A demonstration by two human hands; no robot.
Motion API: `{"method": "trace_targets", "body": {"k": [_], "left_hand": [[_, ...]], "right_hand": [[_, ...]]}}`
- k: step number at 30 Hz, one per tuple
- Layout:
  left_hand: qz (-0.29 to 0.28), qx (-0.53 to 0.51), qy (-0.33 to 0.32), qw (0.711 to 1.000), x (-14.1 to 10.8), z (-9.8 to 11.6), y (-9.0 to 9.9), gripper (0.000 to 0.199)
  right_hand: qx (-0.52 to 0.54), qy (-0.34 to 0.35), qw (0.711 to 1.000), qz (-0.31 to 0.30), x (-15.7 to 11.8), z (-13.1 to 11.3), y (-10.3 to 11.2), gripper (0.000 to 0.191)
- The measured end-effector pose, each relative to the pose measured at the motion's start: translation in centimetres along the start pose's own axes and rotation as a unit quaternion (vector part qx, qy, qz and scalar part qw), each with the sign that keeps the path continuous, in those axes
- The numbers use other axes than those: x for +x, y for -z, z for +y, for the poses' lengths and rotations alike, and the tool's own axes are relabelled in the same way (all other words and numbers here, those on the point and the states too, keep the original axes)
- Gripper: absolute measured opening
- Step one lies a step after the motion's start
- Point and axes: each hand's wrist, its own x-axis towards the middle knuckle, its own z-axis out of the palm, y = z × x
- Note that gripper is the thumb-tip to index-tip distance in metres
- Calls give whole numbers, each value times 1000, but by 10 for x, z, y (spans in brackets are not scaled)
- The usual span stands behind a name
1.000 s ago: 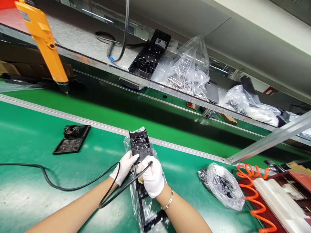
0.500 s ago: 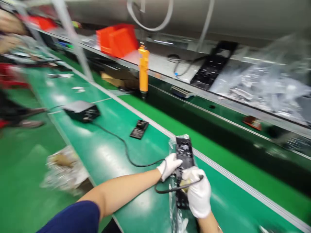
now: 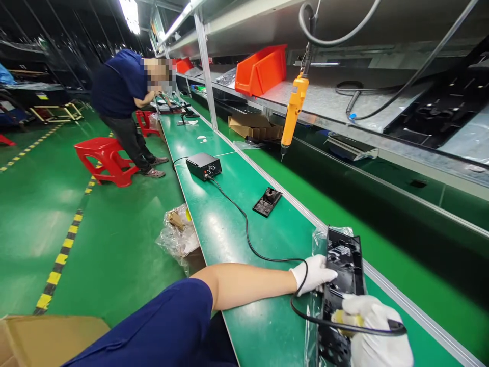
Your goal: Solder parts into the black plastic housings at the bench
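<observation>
A long black plastic housing point(image 3: 345, 270) with moulded ribs lies over a clear plastic bag point(image 3: 311, 331) on the green bench. My left hand point(image 3: 314, 274), in a white glove, grips the housing's left edge, fingers reaching onto its face. My right hand point(image 3: 382, 334), also gloved, is closed around a corded soldering iron point(image 3: 340, 321) with a yellowish grip, held over the housing's lower half. Its tip is hard to make out. The black cord point(image 3: 248, 232) loops past my left wrist to a black control box point(image 3: 204, 166) with a knob.
A small black plastic part point(image 3: 267, 202) lies farther along the bench point(image 3: 217, 219). An orange electric screwdriver point(image 3: 294, 112) hangs above the conveyor. Orange bins point(image 3: 262, 71) stand on the shelf. A co-worker point(image 3: 122, 97) bends over the bench's far end, near red stools point(image 3: 105, 153).
The camera view has swung left, bringing the co-worker and floor into sight. Both hands keep their holds on the housing and the soldering iron.
</observation>
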Motion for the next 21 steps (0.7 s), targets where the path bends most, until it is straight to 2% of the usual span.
{"method": "trace_targets", "body": {"k": [8,14,21], "left_hand": [[13,-16,29,999,0,3,-2,26],[13,-8,43,999,-3,7,-3,18],[3,-17,41,999,-4,10,-3,17]], "right_hand": [[-7,-54,998,38,-1,-3,-3,43],[-34,-8,999,21,0,-5,-5,38],[-21,-3,1000,8,0,-2,1,30]]}}
